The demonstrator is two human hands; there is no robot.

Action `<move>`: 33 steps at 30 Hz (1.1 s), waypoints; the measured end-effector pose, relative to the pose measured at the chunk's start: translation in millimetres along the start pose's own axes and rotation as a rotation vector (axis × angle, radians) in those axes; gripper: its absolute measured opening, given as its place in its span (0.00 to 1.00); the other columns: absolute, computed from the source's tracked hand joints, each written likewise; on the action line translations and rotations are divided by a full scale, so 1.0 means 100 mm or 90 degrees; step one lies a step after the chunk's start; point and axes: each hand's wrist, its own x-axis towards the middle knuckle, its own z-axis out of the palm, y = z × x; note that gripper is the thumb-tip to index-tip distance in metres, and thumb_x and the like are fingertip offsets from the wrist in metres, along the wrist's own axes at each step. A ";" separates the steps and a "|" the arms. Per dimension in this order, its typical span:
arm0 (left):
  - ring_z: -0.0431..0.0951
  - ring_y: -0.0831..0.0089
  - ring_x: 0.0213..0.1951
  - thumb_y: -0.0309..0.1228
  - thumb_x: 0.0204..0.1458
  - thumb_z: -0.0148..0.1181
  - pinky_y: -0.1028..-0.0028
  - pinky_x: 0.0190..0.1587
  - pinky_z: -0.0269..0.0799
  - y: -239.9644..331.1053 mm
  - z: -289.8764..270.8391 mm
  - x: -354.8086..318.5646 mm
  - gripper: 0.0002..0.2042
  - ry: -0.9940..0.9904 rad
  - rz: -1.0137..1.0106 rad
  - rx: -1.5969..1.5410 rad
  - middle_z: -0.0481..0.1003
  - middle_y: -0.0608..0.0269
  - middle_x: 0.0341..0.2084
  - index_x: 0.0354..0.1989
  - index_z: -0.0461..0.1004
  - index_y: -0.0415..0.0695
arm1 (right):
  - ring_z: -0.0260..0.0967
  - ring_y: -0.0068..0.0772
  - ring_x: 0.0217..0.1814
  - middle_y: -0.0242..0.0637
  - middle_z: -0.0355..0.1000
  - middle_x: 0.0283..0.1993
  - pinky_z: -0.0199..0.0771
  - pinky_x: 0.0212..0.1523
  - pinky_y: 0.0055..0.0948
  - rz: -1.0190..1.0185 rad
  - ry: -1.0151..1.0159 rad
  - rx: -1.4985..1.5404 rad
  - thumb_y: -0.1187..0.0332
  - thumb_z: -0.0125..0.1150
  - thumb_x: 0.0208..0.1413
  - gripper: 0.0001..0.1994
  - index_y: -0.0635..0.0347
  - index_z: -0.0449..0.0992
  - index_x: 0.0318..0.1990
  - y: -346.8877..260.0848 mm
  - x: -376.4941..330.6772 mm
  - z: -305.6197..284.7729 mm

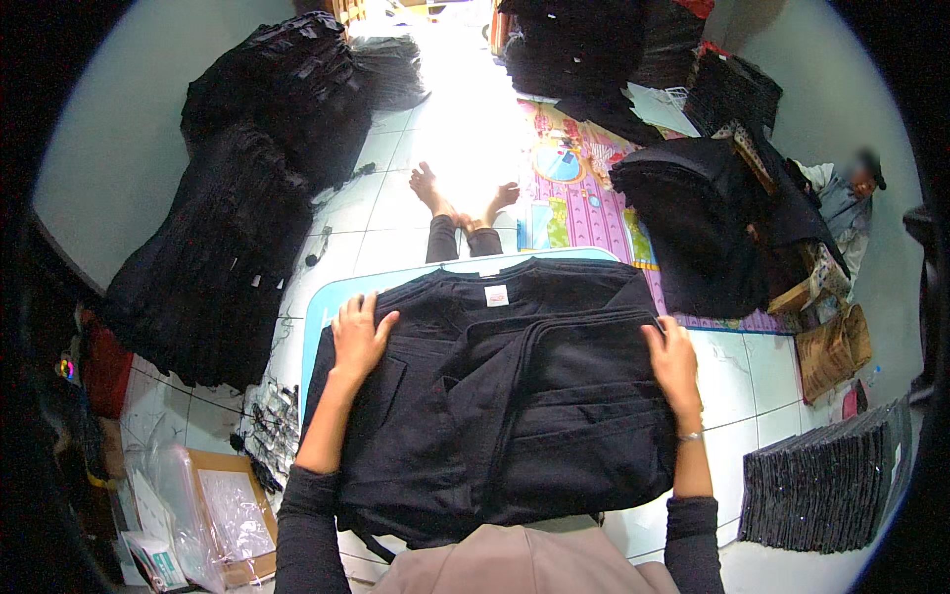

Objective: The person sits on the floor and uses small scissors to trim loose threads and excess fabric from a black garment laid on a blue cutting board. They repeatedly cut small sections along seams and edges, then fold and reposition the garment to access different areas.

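On the white-tiled floor [727,376], as I see it, a great mound of black cloth garments [233,247] lies to the left of a pale-blue, round-cornered table [318,303]. Across that table spreads a black fabric garment [426,426], partly folded; the left grip [358,342] rests open and flat on it, while the right grip [676,362] curls at its right edge, whether pinching cloth I cannot tell. Near the garment's far edge sits a small white rectangular label [496,296].
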 end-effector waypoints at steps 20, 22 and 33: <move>0.77 0.67 0.27 0.24 0.48 0.66 0.71 0.32 0.73 1.42 0.13 0.13 0.06 0.001 0.230 -0.514 0.76 0.56 0.28 0.34 0.76 0.38 | 0.76 0.51 0.33 0.48 0.67 0.42 0.78 0.33 0.44 -0.129 -0.107 -0.011 0.60 0.65 0.52 0.16 0.64 0.71 0.37 -1.60 0.37 0.78; 0.77 0.69 0.28 0.24 0.46 0.67 0.71 0.32 0.73 1.45 0.28 0.08 0.10 -0.020 0.167 -0.484 0.74 0.58 0.31 0.37 0.76 0.38 | 0.77 0.51 0.35 0.48 0.65 0.44 0.80 0.34 0.43 -0.035 -0.082 -0.041 0.63 0.67 0.50 0.19 0.64 0.65 0.40 -1.53 0.33 0.85; 0.79 0.59 0.35 0.24 0.43 0.69 0.66 0.39 0.75 1.39 0.26 0.18 0.13 -0.084 0.164 -0.476 0.76 0.54 0.34 0.39 0.76 0.40 | 0.65 0.16 0.27 0.26 0.75 0.25 0.65 0.32 0.25 0.105 -0.464 0.459 0.61 0.70 0.51 0.11 0.61 0.81 0.31 -0.86 1.00 0.57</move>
